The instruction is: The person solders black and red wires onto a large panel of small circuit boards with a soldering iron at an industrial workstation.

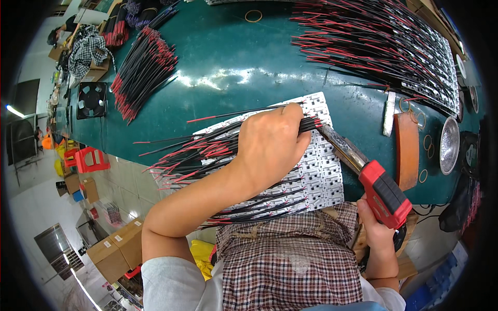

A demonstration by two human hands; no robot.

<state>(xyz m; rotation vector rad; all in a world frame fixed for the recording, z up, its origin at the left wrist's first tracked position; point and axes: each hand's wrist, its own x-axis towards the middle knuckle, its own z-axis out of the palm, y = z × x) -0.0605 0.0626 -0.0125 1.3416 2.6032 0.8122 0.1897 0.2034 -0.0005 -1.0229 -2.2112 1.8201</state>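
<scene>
My left hand (272,142) is closed round a bundle of black and red wires (218,146), whose long ends fan out to the left. Under it lies a white sheet of small circuit boards (328,168) at the table's near edge, with more wires across its lower part. A red and black soldering gun (383,193) is gripped in my right hand (378,231). Its metal barrel slants up and left, with the tip close to the wire ends beside my left fingers. Whether the tip touches them is hard to see.
Another wire bundle (142,75) lies at the far left, near a black fan (92,100). Boards bearing many wires (358,41) fill the far right. On the right are a brown curved block (406,150), a metal bowl (449,145) and several rubber bands (423,176).
</scene>
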